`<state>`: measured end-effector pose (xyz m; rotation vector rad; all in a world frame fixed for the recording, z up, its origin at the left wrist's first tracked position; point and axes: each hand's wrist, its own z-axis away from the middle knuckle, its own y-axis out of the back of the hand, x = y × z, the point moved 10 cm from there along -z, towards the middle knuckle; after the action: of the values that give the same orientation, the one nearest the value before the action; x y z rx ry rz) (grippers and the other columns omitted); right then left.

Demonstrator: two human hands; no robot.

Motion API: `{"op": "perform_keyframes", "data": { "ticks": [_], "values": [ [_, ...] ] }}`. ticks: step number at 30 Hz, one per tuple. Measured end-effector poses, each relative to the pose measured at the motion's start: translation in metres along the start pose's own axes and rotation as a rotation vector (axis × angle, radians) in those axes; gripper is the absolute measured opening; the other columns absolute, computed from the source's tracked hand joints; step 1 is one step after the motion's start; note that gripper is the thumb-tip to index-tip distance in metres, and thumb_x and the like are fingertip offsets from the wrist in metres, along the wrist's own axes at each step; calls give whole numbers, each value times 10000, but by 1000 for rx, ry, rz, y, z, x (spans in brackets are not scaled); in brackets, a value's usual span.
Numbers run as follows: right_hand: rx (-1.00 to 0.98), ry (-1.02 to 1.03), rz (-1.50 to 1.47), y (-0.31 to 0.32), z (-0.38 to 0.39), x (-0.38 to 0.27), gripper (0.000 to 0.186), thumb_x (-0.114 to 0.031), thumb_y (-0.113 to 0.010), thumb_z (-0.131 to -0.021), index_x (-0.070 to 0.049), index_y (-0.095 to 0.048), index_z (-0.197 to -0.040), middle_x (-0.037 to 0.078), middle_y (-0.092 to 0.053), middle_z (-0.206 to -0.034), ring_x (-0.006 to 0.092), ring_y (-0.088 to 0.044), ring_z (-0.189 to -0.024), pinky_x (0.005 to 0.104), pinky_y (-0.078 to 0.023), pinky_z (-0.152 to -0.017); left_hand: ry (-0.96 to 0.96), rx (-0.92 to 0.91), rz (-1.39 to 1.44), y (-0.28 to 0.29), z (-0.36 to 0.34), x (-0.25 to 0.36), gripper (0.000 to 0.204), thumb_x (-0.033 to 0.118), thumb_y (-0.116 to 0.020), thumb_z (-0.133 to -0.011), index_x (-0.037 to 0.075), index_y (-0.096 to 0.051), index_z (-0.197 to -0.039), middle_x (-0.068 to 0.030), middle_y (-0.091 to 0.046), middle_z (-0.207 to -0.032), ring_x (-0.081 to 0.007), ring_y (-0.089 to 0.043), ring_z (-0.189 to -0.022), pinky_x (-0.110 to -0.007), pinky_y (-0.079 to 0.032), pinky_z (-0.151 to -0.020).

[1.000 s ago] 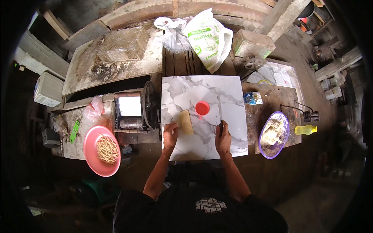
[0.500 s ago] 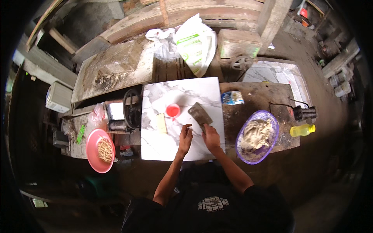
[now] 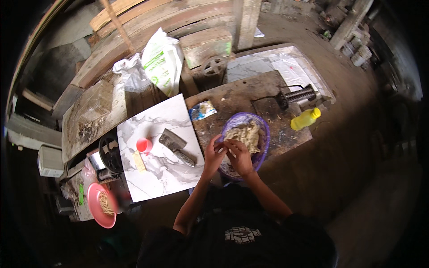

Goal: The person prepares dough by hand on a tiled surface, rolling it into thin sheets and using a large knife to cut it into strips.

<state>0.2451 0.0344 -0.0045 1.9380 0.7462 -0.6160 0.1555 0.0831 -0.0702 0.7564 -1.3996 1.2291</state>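
Note:
Over the near left part of a purple basin [image 3: 267, 134] my left hand [image 3: 214, 157] and my right hand [image 3: 240, 160] come together. Their fingers are bent inward and meet at the tips; whatever may be between them is too small to make out. A lump of pale, sticky dough [image 3: 249, 136] sits in the basin, partly behind my fingers. To the left, a cleaver [image 3: 172, 140] lies flat on a marble-patterned board [image 3: 172, 181], its handle toward me. A red cup [image 3: 144, 145] and a pale yellow block [image 3: 139, 161] rest on the same board.
A pink bowl [image 3: 94, 206] of thin sticks stands at the left. Right of the basin is a yellow bottle [image 3: 306, 119], with a black roller device [image 3: 296, 96] behind it. A blue-white packet [image 3: 202, 110] lies on the wooden table; a white sack [image 3: 163, 62] stands farther back.
My view has turned right. Both hands have gone from the board to the purple basin, and my right hand has let go of the cleaver, which stays on the board.

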Motion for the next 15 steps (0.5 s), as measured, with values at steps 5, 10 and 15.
{"op": "perform_keyframes", "data": {
  "ticks": [5,10,15],
  "values": [
    [145,-380,-110,27,11,53,191,-28,-548,-730,-37,-581,-918,155,-563,-912,314,-523,-880,354,-422,-739,145,-74,-42,-29,-6,-15,312,77,-558,-784,-10,-471,-1071,-113,-538,-1038,-152,-521,-954,-239,-420,-793],
    [81,-217,357,30,7,49,215,-88,-538,-728,-41,-577,-934,160,-507,-1039,318,-448,-983,416,-369,-794,-170,-98,-406,-24,-3,8,240,83,-519,-805,5,-508,-1032,-95,-576,-969,-156,-551,-890,-241,-427,-743],
    [-3,-121,153,2,7,24,212,-60,-537,-718,-50,-561,-928,144,-519,-986,314,-479,-926,391,-382,-772,-253,10,-574,4,15,22,183,57,-499,-794,8,-541,-965,-126,-595,-876,-196,-585,-797,-263,-436,-688]
  ]
}}
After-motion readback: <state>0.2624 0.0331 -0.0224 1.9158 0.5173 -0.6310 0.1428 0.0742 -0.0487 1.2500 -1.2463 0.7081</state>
